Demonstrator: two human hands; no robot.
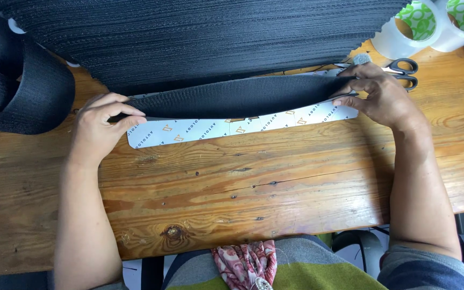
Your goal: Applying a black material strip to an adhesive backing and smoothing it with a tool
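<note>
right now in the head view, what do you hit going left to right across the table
black strap roll → left hand → black strip on white backing → right hand → scissors → tape rolls

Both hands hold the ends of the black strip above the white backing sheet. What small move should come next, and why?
Probably lower the black strip onto the white backing sheet and press it flat. The left hand and right hand pinch its two ends, and its lower edge already runs along the sheet, yet the strip bows upward in the middle and the sheet's lower part is uncovered.
</note>
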